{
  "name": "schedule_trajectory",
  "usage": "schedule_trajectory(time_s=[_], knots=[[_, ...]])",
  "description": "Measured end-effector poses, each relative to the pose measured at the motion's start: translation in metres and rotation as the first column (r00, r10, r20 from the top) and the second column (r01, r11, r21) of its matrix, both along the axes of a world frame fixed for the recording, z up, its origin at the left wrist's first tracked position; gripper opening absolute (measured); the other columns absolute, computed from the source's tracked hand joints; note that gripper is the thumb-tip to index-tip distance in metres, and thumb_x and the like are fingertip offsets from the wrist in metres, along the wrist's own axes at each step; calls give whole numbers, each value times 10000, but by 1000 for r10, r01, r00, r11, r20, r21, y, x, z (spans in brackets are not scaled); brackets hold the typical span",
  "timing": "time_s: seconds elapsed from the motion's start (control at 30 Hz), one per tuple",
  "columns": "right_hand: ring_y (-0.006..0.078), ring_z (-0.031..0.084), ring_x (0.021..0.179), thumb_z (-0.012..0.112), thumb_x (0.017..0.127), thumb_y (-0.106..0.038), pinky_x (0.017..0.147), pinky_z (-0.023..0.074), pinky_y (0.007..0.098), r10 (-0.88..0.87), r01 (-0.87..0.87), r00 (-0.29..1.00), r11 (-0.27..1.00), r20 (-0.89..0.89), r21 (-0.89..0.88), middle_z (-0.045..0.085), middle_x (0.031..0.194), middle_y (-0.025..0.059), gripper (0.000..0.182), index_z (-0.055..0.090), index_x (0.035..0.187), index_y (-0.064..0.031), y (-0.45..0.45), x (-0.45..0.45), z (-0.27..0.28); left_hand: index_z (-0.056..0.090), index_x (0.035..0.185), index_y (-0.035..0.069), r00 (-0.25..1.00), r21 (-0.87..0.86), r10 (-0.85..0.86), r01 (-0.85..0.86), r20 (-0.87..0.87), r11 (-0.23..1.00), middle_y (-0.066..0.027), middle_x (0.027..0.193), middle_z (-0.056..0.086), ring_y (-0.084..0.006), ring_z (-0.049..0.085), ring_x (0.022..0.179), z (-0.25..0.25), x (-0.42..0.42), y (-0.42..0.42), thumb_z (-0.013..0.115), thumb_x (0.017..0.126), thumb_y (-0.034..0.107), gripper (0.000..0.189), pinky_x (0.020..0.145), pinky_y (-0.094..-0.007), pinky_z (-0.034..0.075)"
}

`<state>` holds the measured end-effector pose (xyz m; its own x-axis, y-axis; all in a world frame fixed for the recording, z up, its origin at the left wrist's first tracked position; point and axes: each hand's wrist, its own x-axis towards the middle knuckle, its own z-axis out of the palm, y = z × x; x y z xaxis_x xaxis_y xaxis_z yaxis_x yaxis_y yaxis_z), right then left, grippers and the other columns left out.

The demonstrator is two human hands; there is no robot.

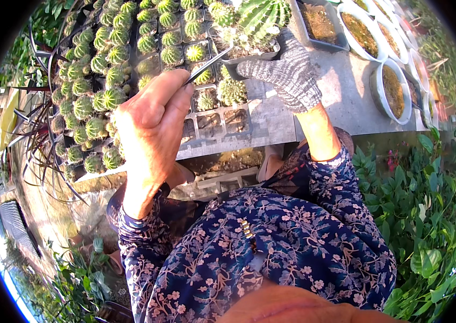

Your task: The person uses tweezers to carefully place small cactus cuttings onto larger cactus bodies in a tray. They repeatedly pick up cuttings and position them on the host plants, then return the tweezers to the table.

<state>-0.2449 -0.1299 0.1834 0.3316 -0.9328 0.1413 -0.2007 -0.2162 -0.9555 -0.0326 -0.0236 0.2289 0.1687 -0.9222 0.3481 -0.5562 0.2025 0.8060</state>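
Note:
A pair of metal tweezers (208, 64) is pinched in my bare left hand (153, 107), pointing up and to the right. Their tips reach the near left side of a square plastic pot (252, 56); whether they touch anything there I cannot tell. In that pot grows a large ribbed cactus (264, 16), with small spiny offsets (244, 38) crowded around its base. My right hand (286, 72), in a grey knitted glove, grips the pot from the right with the thumb along its near side. The fingers behind the pot are partly hidden.
Trays of small potted cacti (111, 76) cover the table's left side. A tray with bare cells (210, 123) lies nearest me. Round white pots of soil (393, 91) and a square grey planter (321, 26) stand on the right. Leafy plants (409, 194) grow beside the table (341, 105).

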Motion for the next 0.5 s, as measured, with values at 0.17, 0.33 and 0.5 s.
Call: schedule_trajectory(time_s=[0.17,0.33,0.5], knots=[[196,622,1036,869,673,-151,890,510,323,7,-16,992,997,126,70,649,1127,108,742,483,1284,17,4,13,16,667,952,-3,1000,-42,-3,3,-10,999,-93,776,648,-142,595,662,6,0,4,693,800,-13,155,607,-252,468],[191,613,1058,872,672,-181,922,488,313,-17,17,1000,1000,19,5,639,1150,124,731,498,1268,22,3,11,14,660,951,7,998,-72,21,-17,51,997,-108,784,642,-199,617,659,4,-3,1,705,786,-6,172,610,-272,481],[187,624,1042,860,683,-165,904,502,315,7,-9,999,998,-37,-55,647,1145,113,680,525,1249,7,3,9,13,654,973,25,985,-158,51,-25,165,987,-118,792,634,-262,622,672,-1,-3,-3,710,775,-4,208,614,-312,500]])
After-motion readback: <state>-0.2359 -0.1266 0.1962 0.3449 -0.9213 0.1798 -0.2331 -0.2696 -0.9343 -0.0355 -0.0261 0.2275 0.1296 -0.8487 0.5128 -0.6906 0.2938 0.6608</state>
